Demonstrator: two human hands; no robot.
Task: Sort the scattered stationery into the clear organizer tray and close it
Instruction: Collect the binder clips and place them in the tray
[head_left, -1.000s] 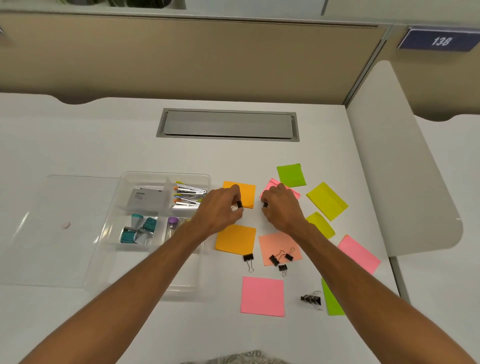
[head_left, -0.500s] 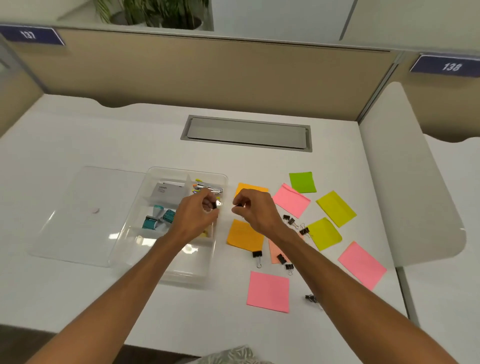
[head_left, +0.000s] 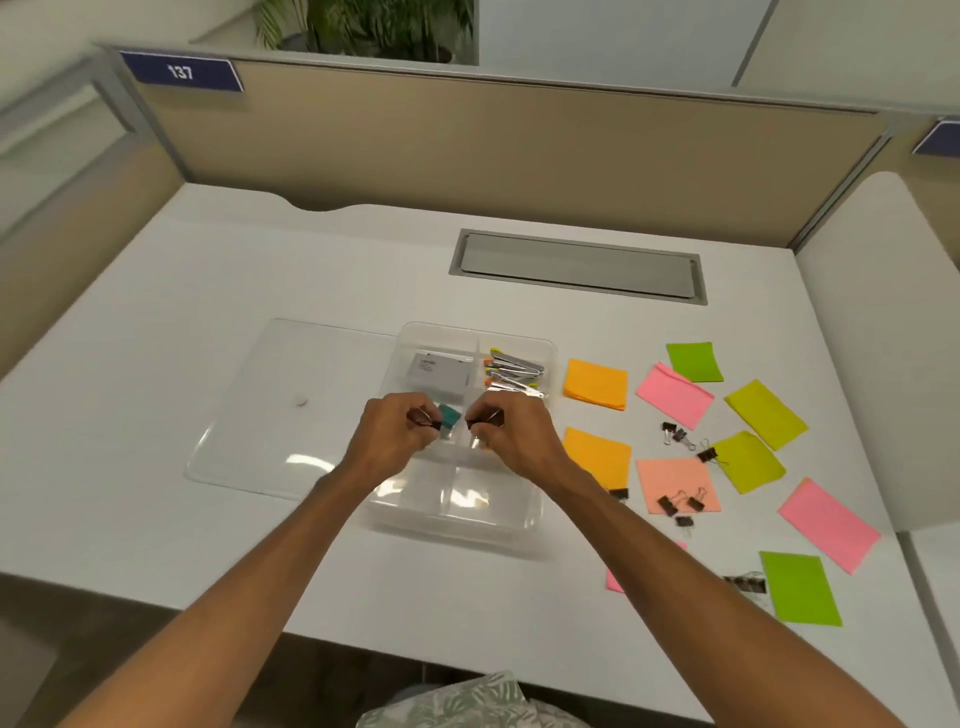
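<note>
The clear organizer tray (head_left: 511, 522) sits mid-desk, with a grey box (head_left: 439, 371) and several clips with coloured tips (head_left: 514, 370) in its far compartments. Both hands hover over the tray's middle. My left hand (head_left: 397, 431) pinches a small black binder clip (head_left: 427, 420). My right hand (head_left: 511, 428) pinches another black binder clip (head_left: 480, 422). A teal item (head_left: 449, 415) shows between them. Several sticky notes, such as an orange one (head_left: 596, 384), and loose binder clips (head_left: 675, 434) lie to the right.
The tray's clear lid (head_left: 291, 410) lies flat to the left of the tray. A grey cable hatch (head_left: 579, 265) is set into the desk behind. Beige partition walls enclose the back and the right side. The desk's front edge is close to my body.
Both hands moved left from the sticky notes to above the tray, each carrying a binder clip. The camera has also turned left.
</note>
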